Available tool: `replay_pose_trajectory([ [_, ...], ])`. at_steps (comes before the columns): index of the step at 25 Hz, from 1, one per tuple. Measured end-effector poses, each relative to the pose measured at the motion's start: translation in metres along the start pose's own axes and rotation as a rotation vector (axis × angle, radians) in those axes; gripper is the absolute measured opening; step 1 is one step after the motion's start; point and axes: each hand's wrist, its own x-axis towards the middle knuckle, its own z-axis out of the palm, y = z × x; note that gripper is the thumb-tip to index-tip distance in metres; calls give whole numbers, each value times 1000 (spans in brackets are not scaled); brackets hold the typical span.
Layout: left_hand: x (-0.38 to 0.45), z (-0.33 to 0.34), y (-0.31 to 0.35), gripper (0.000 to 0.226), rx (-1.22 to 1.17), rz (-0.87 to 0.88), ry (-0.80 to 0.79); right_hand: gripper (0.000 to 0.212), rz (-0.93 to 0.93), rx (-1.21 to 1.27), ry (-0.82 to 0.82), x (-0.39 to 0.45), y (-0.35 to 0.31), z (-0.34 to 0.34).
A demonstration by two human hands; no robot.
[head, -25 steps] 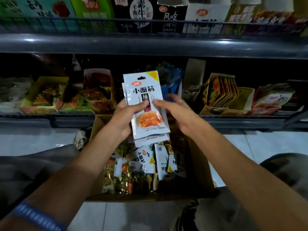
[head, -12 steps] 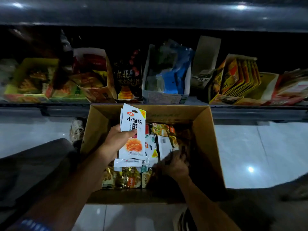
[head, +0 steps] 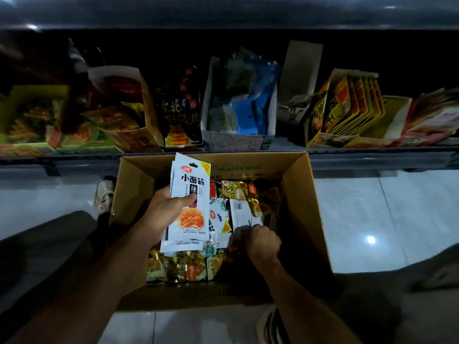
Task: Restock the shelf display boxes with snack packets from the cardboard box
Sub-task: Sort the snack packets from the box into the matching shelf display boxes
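An open brown corrugated cardboard box (head: 308, 207) sits on a glossy pale tiled floor (head: 372, 207), its far wall just beside the front lip of a dark metal shelf (head: 372, 158). Inside lies a loose heap of small snack packets (head: 223, 219): crinkled gold-foil ones along the near side and white glossy ones with yellow corner triangles in the middle.

The left hand (head: 165, 214) grasps a thin stack of flat white plastic snack packets (head: 190, 202) printed with black characters and an orange food picture; the thumb lies across the front face and the fingers wrap behind. The stack stands nearly upright above the left half of the box, its top edge reaching the box's far rim.

The right hand (head: 260, 240) is down among the packets in the box, knuckles up and fingers curled. It seems to be pinching the corner of a white packet (head: 242, 212), though that part is dim and the grip is not plain.

On the shelf stand cut-open paperboard display boxes: a tan one with red-orange packets (head: 124, 115), a white one holding blue and dark film packets (head: 238, 135), and a yellow-orange one with a row of upright flat yellow packets (head: 345, 108). A grey shoe (head: 104, 194) rests on the tiles left of the cardboard box.
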Motion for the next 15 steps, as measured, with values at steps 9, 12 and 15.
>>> replay_pose_trajectory([
  [9, -26, 7, 19, 29, -49, 43, 5, 61, -302, -183, -69, -24, 13, 12],
  [12, -28, 3, 12, 31, -26, 35, -7, 94, -228, 204, -22, -3, 15, 35],
  [15, -24, -4, 4, 31, 9, 26, -8, 110, 93, 652, -170, -9, 4, 17],
])
